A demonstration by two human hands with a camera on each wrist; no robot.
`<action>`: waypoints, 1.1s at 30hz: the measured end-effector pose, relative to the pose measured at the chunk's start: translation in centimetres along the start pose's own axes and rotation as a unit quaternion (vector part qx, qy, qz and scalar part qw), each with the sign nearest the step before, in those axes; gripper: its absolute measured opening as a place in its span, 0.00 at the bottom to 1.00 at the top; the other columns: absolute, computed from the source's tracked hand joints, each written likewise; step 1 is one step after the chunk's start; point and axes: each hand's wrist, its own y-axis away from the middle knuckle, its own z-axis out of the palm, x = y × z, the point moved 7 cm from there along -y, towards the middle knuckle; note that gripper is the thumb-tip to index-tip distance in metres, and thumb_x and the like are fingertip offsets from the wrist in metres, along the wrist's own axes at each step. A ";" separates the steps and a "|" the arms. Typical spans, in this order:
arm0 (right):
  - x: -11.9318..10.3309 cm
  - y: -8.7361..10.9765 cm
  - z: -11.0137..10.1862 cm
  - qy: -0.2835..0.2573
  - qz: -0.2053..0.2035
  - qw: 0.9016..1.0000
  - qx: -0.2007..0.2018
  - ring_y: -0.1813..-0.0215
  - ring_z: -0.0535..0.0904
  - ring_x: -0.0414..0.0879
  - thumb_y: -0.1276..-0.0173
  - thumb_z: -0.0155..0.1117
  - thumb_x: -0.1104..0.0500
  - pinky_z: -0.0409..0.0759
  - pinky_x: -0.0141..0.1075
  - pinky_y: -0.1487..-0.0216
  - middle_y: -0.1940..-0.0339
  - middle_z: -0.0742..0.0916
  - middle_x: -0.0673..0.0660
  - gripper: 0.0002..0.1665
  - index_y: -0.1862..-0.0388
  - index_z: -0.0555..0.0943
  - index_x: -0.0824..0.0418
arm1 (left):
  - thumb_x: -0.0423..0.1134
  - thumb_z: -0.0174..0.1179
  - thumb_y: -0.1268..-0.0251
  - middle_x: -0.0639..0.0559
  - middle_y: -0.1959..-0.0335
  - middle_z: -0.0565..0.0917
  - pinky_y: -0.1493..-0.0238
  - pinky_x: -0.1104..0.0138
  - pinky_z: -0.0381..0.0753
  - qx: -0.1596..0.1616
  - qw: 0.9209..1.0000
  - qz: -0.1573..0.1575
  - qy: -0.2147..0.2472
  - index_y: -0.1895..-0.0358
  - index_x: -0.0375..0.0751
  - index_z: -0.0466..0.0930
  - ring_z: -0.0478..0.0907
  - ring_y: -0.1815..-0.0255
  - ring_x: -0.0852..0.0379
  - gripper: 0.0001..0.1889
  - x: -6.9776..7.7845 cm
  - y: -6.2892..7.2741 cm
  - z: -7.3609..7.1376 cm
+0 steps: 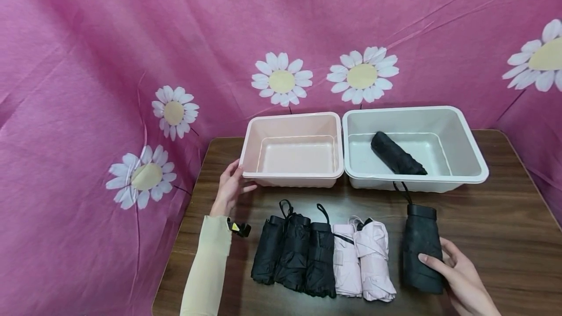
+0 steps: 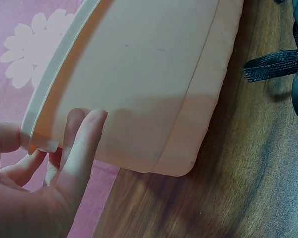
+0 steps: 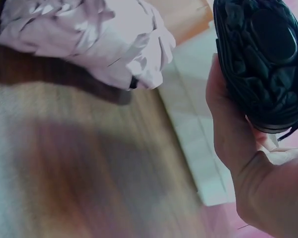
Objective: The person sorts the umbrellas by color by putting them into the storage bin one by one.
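My right hand (image 1: 458, 269) grips a black folded umbrella (image 1: 422, 247) around its lower half, its wrist strap pointing towards the grey-white bin. Seen end-on in the right wrist view, the umbrella (image 3: 260, 69) shows bunched fabric and a round black cap. At the front left corner of the pale pink bin (image 1: 291, 176), my left hand (image 1: 229, 187) holds the rim; in the left wrist view some fingers (image 2: 84, 144) lie along the bin's outer wall. Another black folded umbrella (image 1: 395, 154) lies slanted inside the grey-white bin (image 1: 417, 179).
Three black folded umbrellas (image 1: 291, 252) lie side by side on the wooden table (image 1: 505, 199), in front of the pink bin. Right beside them are two pale pink folded umbrellas (image 1: 373, 262). A pink cloth with daisies (image 1: 281, 82) hangs behind the bins.
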 end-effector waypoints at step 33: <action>-9.4 0.8 2.1 -0.221 -0.251 0.941 -0.056 0.60 0.86 0.42 0.32 0.47 0.78 0.86 0.34 0.66 0.57 0.88 0.51 0.26 0.44 0.73 0.54 | 0.39 0.45 0.23 0.30 0.33 0.67 0.63 0.55 0.88 -0.008 1.000 0.005 0.012 0.28 0.45 0.60 0.84 0.61 0.52 0.23 -0.1 -0.2 0.0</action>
